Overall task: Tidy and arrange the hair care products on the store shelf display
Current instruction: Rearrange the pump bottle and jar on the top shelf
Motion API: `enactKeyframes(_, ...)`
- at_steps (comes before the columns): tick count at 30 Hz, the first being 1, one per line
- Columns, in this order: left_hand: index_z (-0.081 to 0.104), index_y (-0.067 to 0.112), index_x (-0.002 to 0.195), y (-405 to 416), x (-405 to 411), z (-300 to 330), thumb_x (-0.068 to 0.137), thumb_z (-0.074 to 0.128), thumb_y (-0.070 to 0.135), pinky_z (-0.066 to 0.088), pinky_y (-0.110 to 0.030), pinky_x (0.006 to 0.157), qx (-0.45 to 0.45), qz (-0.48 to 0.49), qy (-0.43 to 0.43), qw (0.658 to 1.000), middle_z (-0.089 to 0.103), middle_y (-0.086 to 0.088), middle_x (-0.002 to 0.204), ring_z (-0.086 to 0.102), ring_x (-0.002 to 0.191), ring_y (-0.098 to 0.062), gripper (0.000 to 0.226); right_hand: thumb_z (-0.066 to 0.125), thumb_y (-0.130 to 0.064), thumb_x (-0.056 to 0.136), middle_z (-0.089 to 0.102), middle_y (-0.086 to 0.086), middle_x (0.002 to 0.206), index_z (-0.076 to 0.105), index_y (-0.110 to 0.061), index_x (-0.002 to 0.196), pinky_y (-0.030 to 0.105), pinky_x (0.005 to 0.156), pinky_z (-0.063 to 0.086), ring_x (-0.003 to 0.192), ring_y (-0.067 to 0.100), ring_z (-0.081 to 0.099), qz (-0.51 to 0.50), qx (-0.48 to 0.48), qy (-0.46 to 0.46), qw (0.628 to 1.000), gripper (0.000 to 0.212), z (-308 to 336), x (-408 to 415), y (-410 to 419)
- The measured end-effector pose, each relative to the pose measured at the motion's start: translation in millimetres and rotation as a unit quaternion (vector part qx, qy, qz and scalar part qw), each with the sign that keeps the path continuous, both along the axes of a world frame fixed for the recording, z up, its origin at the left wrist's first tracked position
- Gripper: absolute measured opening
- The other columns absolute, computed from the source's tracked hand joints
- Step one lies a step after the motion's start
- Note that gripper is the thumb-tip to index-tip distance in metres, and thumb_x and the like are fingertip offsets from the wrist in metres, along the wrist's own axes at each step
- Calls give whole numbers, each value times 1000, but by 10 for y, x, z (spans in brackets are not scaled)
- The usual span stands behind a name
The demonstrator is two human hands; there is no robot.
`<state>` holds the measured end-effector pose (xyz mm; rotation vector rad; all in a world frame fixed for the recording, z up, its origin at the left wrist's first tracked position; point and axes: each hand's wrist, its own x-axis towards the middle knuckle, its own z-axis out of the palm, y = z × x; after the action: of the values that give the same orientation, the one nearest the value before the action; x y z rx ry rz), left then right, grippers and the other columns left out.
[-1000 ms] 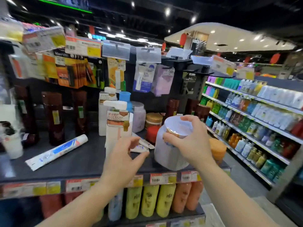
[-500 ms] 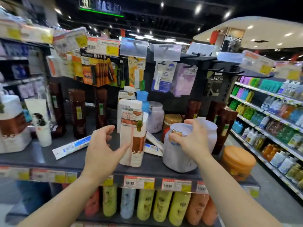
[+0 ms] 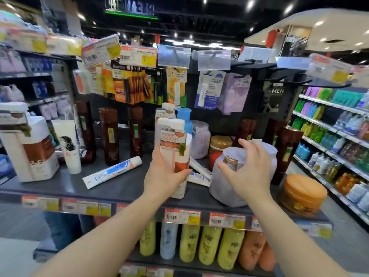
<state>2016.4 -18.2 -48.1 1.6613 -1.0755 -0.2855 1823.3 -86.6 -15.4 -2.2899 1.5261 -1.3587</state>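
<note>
We grip the white and orange bottle (image 3: 173,154) in our left hand (image 3: 162,177), upright on the shelf (image 3: 123,186) (a tube (image 3: 111,172) lies flat nearby). Our right hand (image 3: 246,170) hovers, fingers spread, over the pale jar (image 3: 223,182).

Both bare arms are stretched forward. The left hand (image 3: 163,176) is curled in a grip. The right hand (image 3: 249,172) is held open, fingers spread.

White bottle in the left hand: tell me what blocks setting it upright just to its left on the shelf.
The lying tube occupies the shelf left of the white bottle gripped by the left hand. Clear the tube first. More tubes lie on the bottle's right.
</note>
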Motion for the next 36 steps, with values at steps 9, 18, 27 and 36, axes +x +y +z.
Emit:
enactKeyframes(9, 28, 31, 132, 134, 274, 11, 64, 82, 44, 46, -35, 89, 12, 37, -13, 999, 54, 13, 120, 53, 113, -13, 88, 71, -37, 82, 41, -3, 145, 47, -23, 135, 21, 111, 16, 139, 10, 26, 116, -16, -18, 993, 59, 40, 422, 381)
enactKeyframes(18, 24, 23, 139, 224, 779, 62, 68, 82, 36, 44, -40, 93, 21, 98, 19, 995, 52, -2, 131, 50, 120, -24, 93, 71, -24, 84, 42, -9, 141, 43, -25, 137, 25, 111, 31, 133, 6, 33, 164, 48, -37, 985, 60, -1, 728, 496)
enactKeyframes(27, 21, 23, 140, -74, 826, 71, 72, 80, 35, 45, -41, 90, 33, 100, 14, 994, 51, -4, 132, 50, 120, -26, 92, 65, -14, 89, 38, -10, 144, 36, -27, 141, 13, 99, 26, 120, -7, 27, 144, 123, -31, 981, 60, -139, 813, 363)
enactKeyframes(36, 20, 27, 138, -333, 712, 22, 71, 79, 40, 47, -44, 89, 36, 108, -4, 994, 49, -2, 131, 50, 119, -24, 91, 64, -9, 88, 36, -9, 147, 33, -28, 143, 17, 100, 30, 135, 6, 32, 129, 175, -52, 975, 66, -266, 922, 245)
